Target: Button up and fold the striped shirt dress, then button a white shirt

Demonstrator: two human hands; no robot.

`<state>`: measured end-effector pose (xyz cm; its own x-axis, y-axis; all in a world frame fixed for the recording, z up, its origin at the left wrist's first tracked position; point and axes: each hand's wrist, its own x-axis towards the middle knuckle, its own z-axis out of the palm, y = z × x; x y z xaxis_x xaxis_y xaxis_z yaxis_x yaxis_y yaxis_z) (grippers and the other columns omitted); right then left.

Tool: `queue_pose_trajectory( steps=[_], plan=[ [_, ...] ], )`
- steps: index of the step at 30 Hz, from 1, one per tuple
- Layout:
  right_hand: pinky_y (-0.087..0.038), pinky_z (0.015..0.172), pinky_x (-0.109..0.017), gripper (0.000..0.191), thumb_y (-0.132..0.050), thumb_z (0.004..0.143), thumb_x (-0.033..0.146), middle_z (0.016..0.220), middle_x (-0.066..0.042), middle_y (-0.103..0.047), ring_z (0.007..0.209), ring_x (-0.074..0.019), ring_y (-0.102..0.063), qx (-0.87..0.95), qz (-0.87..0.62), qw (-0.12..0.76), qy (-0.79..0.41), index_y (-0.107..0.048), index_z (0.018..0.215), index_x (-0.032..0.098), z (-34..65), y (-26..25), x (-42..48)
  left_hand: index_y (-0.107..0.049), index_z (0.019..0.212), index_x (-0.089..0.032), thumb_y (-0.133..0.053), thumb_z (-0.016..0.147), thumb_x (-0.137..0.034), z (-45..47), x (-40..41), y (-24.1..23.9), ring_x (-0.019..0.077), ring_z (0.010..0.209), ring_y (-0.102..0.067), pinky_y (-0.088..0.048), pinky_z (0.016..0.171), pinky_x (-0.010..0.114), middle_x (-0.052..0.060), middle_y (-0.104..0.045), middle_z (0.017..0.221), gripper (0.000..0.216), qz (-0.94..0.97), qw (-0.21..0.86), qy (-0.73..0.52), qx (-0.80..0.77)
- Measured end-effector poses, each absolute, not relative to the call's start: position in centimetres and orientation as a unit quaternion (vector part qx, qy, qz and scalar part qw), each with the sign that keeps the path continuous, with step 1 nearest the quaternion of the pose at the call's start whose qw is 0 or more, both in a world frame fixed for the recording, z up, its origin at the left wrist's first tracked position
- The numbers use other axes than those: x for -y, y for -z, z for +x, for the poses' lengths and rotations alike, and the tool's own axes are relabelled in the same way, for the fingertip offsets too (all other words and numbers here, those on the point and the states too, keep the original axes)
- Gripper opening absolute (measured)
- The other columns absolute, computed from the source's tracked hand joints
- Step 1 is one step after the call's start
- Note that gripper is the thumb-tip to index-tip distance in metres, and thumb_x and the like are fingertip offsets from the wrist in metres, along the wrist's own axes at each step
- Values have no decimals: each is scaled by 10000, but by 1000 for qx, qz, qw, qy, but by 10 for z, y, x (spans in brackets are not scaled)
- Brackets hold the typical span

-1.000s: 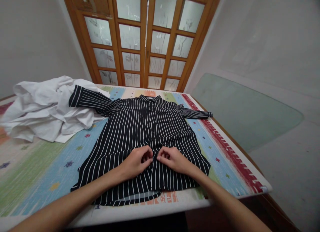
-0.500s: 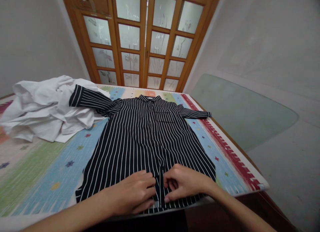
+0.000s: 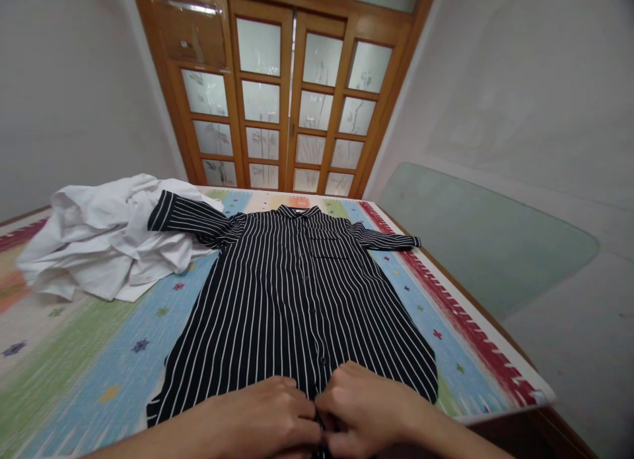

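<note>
A black shirt with white stripes [image 3: 267, 294] lies face up, its collar at the far side and its lower hem towards me. My left hand [image 3: 280, 413] is closed at the front placket near the hem. Right beside it, my right hand [image 3: 354, 406] is also closed on the placket, fingers curled in. The two hands touch or nearly touch. Both seem to pinch the shirt's front edges, though the fingertips are largely hidden. A dark button [image 3: 323, 361] shows just above the hands.
A crumpled white cloth [image 3: 113, 241] lies at the left, under the shirt's left-hand sleeve. A colourful patterned cover [image 3: 123, 353] spreads over the table. Wooden doors with glass panes [image 3: 292, 96] stand behind, and pale walls [image 3: 545, 102] rise at both sides.
My hands have come together at the placket, closing the gap between them. The camera has tilted up a little, so the shirt and table sit lower in view.
</note>
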<state>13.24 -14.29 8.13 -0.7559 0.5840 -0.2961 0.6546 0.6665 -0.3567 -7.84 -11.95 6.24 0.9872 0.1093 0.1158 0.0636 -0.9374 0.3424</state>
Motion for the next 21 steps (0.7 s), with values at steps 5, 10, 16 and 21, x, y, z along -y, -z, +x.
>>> queue_pose_trajectory(
  steps=[5, 10, 16, 21],
  plan=[
    [-315, 502, -249, 278, -635, 751, 365, 655, -10, -672, 521, -141, -550, -920, 322, 25, 220, -692, 936, 165, 132, -84, 135, -639, 835, -224, -638, 811, -206, -79, 118, -61, 163, 657, -631, -470, 622, 281, 6, -688, 739, 30, 973, 218, -71, -23],
    [-318, 497, -253, 316, -632, 778, 357, 689, -16, -678, 526, -137, -538, -923, 315, 27, 217, -682, 1015, 154, 129, -83, 128, -663, 808, -202, -645, 833, -320, -87, 90, -74, 138, 604, -594, -454, 597, 255, -4, -656, 671, 123, 955, 258, -108, -94],
    [-297, 495, -249, 148, -662, 808, 299, 614, 20, -657, 509, -118, -511, -933, 263, 95, 228, -735, 882, 194, 119, -80, 125, -629, 1042, -176, -459, 936, -369, -131, -5, -64, 228, 994, -600, -466, 899, 383, 101, -666, 1063, 278, 916, 43, -201, -344],
    [-281, 483, -246, 104, -664, 814, 216, 527, 28, -600, 494, -121, -506, -951, 189, 144, 198, -699, 720, 190, 106, -64, 124, -515, 1290, -127, -379, 936, -483, -167, -49, -44, 312, 1117, -588, -420, 976, 460, 188, -600, 1293, 519, 881, -34, -129, -454]
  ],
)
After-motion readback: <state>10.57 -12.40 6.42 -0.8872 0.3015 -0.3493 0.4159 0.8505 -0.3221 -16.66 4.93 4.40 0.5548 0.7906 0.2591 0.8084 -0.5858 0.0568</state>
